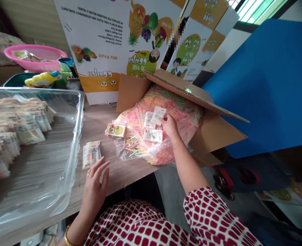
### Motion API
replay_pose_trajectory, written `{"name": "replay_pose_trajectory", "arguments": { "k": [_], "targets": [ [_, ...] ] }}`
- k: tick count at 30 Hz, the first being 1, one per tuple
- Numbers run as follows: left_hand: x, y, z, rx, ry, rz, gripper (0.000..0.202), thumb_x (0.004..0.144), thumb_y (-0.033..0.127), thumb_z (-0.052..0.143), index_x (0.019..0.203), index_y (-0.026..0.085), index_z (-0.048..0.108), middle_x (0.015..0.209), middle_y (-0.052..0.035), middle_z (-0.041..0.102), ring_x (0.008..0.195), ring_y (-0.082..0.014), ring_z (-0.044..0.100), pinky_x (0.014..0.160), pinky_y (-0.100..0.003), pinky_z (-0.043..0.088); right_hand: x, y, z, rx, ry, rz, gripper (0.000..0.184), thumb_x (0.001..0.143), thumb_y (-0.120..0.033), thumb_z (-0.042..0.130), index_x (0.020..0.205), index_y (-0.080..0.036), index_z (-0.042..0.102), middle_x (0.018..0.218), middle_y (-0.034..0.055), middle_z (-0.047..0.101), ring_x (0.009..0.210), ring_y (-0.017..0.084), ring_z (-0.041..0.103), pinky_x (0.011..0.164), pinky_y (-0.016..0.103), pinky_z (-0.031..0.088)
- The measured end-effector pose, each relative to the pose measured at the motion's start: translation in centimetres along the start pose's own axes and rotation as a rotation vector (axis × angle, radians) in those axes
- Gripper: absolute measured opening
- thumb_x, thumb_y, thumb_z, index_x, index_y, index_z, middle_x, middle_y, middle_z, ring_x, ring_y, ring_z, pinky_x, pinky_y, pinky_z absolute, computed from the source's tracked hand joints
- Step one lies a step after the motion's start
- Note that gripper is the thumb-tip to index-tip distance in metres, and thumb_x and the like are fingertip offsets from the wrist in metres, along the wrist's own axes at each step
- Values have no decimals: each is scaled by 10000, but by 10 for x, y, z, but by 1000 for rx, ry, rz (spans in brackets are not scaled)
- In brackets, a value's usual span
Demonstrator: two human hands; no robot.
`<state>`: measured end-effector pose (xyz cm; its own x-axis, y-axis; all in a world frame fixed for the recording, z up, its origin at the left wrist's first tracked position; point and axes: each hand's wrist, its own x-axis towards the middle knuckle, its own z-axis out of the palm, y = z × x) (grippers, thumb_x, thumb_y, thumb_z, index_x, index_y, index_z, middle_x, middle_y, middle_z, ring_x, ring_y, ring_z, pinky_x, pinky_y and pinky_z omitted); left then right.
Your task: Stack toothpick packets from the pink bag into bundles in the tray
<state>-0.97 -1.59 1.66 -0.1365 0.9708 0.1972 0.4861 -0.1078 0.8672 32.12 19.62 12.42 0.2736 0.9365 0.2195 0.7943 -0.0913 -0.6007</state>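
My right hand [169, 125] pinches a small, mostly white packet [158, 116] by its edge, above a large clear plastic bag [181, 119] full of thin coloured sticks. Two more small items, a white packet [148, 119] and a packet with a red-patterned edge [153, 134], lie on the bag beneath it. Close to the bag's left side is a small printed box [115, 130]. My left hand [96, 179] is over the table edge with fingers spread and nothing held. Just beyond its fingertips sits a short stack of clear packets [91, 154] with coloured sticks inside.
A clear plastic tray [75, 150] at left holds rows of filled packets [30, 126]. The bag rests in an open cardboard box [217, 133]. Behind stand printed cartons [102, 41], a pink basin [43, 51] and a yellow bottle [41, 80]. A blue panel [268, 85] is at right.
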Motion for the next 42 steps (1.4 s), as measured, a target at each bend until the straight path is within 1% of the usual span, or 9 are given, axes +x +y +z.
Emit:
{"name": "replay_pose_trajectory", "arguments": {
  "k": [3,7,12,17,20,24,29,35,42],
  "targets": [
    [15,23,-1,-424,-98,-382,407,948,507,623,1271,269,691,1377,-119,657,1148,-282,648,838,-373,560,-32,-20,-5,323,-106,-122,260,932,-452,553,837,-212,583,697,-21,609,623,149,543,618,251,412],
    [29,42,7,-1119,-326,-646,519,926,592,618,1360,308,648,1483,-103,592,1232,-266,606,749,-302,573,-109,-56,20,486,-595,-176,227,931,-420,578,859,-206,594,698,-47,560,599,115,483,590,237,369],
    [22,36,12,-1003,-330,-800,399,793,394,843,1131,199,759,1092,-85,748,842,-147,675,520,-159,461,-168,-66,56,200,-895,-299,272,947,-340,595,726,-206,508,660,-52,501,638,116,445,627,257,317],
    [15,30,8,-1137,-397,-839,505,816,321,831,1292,258,673,1109,-63,755,811,-151,711,520,-178,524,-165,-70,51,308,-997,-315,254,982,-352,569,783,-200,534,723,-45,569,679,122,523,664,250,378],
    [16,25,8,-1180,-392,-847,391,823,307,820,1186,208,716,1074,-73,768,762,-151,713,491,-183,528,-156,-74,46,293,-1080,-371,275,1008,-411,546,839,-197,581,763,-30,623,705,134,578,675,247,423],
    [18,15,8,-1134,-271,-823,347,811,313,827,1111,166,732,1097,-89,769,872,-188,738,657,-258,620,-135,-65,52,-151,-852,-524,190,1043,-266,482,1063,-187,654,1071,69,702,932,190,660,824,289,482],
    [17,11,9,-1100,-116,-743,356,771,361,856,1039,154,748,1058,-74,767,936,-189,721,878,-358,619,-112,-56,77,-752,-579,-611,403,977,-52,391,1305,-141,607,1346,227,590,1178,310,630,896,385,525],
    [10,12,11,-1084,-108,-764,378,756,430,856,985,145,759,1015,-63,756,891,-178,703,880,-358,610,-108,-60,102,-827,-489,-604,423,985,-37,318,1311,-8,586,1292,288,613,1156,316,618,913,403,528],
    [12,12,10,-1082,-42,-766,367,724,451,869,912,159,751,1018,-52,743,948,-201,688,902,-392,612,-112,-52,101,-745,-427,-816,320,1020,-190,422,1243,-89,628,1364,221,600,1316,352,486,1100,503,393]
  ]
}}
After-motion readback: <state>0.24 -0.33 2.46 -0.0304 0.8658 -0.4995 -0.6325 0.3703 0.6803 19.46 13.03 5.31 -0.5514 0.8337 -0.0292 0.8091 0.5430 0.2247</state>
